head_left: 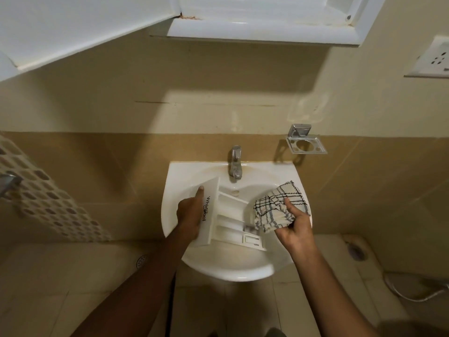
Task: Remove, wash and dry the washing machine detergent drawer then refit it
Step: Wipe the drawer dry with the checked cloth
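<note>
The left hand (188, 215), fingers curled, grips the stiff, light, probably wet-slick white plastic detergent drawer (229, 215) by its front panel at nine o'clock. The right hand (295, 231) bunches a soft checked cloth (275, 210) at three o'clock.

Glossy ceramic sink (226, 268), chrome tap (235, 164), woven checked cloth (277, 210)

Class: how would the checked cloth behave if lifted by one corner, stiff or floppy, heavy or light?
Probably floppy: the checked cloth bunches and folds in the right hand. Likely light, as one hand holds it bunched over the sink. Its woven surface probably resists slipping.
</note>
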